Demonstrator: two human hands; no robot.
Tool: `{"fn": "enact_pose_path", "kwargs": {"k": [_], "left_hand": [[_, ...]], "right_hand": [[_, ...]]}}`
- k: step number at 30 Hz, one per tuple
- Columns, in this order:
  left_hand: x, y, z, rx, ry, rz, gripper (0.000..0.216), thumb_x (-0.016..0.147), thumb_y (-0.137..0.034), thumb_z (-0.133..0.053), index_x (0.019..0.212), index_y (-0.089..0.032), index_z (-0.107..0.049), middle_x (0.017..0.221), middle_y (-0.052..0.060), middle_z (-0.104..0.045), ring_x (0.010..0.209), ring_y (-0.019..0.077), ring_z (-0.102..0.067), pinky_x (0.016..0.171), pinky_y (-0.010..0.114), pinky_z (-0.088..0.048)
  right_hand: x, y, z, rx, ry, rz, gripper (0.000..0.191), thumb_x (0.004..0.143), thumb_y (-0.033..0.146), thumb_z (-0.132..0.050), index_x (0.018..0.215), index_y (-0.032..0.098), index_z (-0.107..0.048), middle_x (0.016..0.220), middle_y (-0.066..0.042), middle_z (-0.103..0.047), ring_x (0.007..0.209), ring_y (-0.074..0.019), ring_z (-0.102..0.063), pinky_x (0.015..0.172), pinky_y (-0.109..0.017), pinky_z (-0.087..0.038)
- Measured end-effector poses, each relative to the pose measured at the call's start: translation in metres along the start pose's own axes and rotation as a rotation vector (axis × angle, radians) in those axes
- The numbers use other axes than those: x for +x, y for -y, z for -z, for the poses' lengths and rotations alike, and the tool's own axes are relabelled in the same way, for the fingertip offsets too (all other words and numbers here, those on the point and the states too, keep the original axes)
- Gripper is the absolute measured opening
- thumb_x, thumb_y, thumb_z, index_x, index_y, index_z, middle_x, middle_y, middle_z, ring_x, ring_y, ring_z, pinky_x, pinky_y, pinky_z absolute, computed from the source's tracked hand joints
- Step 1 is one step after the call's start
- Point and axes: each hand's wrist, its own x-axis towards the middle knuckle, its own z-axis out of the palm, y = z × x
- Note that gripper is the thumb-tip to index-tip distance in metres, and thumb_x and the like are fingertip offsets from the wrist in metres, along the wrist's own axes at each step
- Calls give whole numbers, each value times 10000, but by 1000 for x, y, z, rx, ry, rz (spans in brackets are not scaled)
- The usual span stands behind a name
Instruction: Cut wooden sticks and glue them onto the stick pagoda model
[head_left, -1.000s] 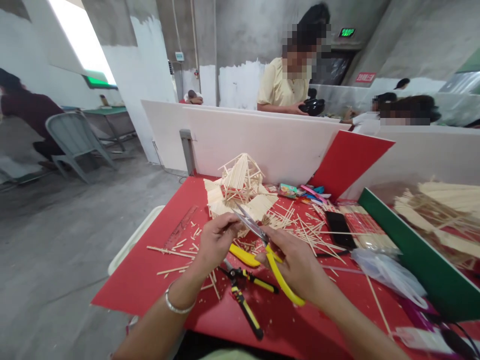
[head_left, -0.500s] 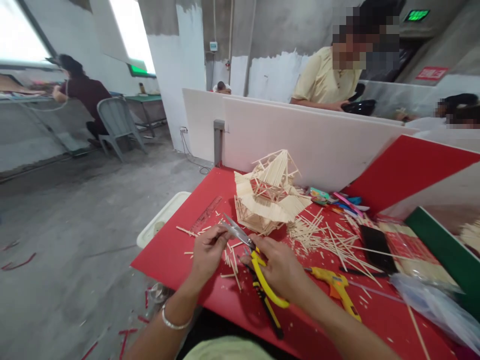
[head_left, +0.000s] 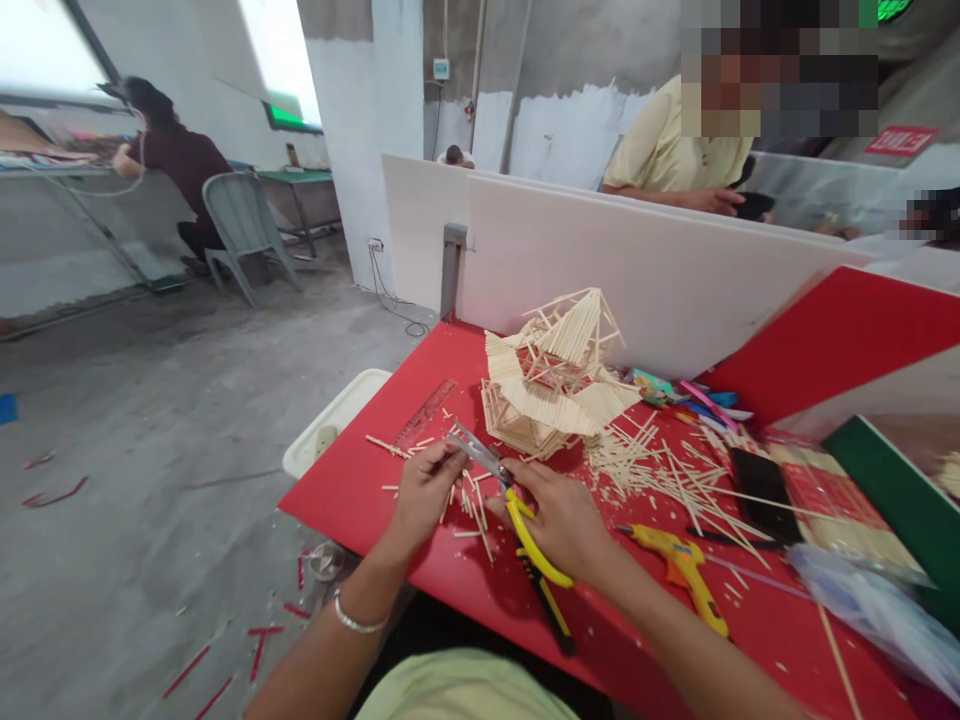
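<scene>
Yellow-handled scissors (head_left: 529, 545) are in my right hand (head_left: 562, 515), the fingers wrapped round the handles. Their metal blades point up and left, towards the wooden model. My left hand (head_left: 426, 492) is pinched closed right beside the blades; whatever lies between its fingertips is too small to make out. Just beyond both hands stands a tiered, roofed model (head_left: 551, 385) built of thin wooden sticks. Short cut stick pieces (head_left: 472, 505) lie on the red tabletop (head_left: 352, 470) around my hands. A black-and-yellow tool (head_left: 551, 610) lies partly hidden below the scissors.
A heap of sticks (head_left: 637, 455) spreads right of the model. A yellow glue gun (head_left: 682, 570), a black phone-like slab (head_left: 763, 495) and a plastic bag (head_left: 862, 600) lie further right. A clear ruler (head_left: 425, 412) is at left. Behind a white partition (head_left: 637, 235) stands a person (head_left: 667, 150).
The view has shifted slightly, so the table sits a little further right and higher. Both hands keep their places by each other, and the scissor blades look a little further apart.
</scene>
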Motion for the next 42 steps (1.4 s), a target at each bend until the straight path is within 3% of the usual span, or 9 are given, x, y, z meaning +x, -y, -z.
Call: {"fn": "enact_pose_path", "kwargs": {"k": [11,21,28,33,37,42], "left_hand": [[-2,-8,-13,155,62,-80,202,850,-313,-580,760,-153,-664,666,-2,-574,626,118,-467,613,229,-377],[-4,-10,-31,131,62,-28,159,832,-307,-620,823,-165,-692,694,3,-611,654,126,-513,628,232,-396],[-6,-20,-42,-129,41,93,196,830,-356,-631,868,-165,-655,726,21,-667,549,102,-550,545,225,-432],[4,-26,-58,-330,142,236,251,811,-395,-652,885,-162,-594,747,51,-700,562,136,-628,507,236,-471],[16,-33,-80,-464,177,315,293,748,-378,-723,886,-182,-556,773,40,-720,659,170,-683,625,285,-536],[24,-40,-98,-562,147,311,289,750,-341,-729,890,-182,-532,854,45,-727,779,159,-693,728,277,-538]], "right_hand": [[-12,-15,9,245,49,-9,398,870,447,-538,1199,229,-595,960,-47,-691,823,-176,-618,731,-263,-422],[-20,-20,8,437,31,-37,365,905,453,-487,1122,205,-646,831,-26,-702,666,-146,-605,624,-232,-420],[-45,-34,-6,352,-103,-95,457,843,499,-561,1203,226,-631,958,-90,-724,789,-222,-663,699,-297,-486],[-81,-41,-7,396,-176,-248,416,863,444,-553,1215,232,-619,1026,-84,-715,861,-225,-673,761,-322,-524],[-98,-49,-5,390,-289,-313,413,843,388,-597,1219,219,-609,1112,-73,-694,975,-225,-661,856,-328,-523],[-112,-55,-3,337,-387,-310,429,832,369,-607,1220,187,-602,1153,-95,-677,1040,-240,-648,902,-341,-517]]}}
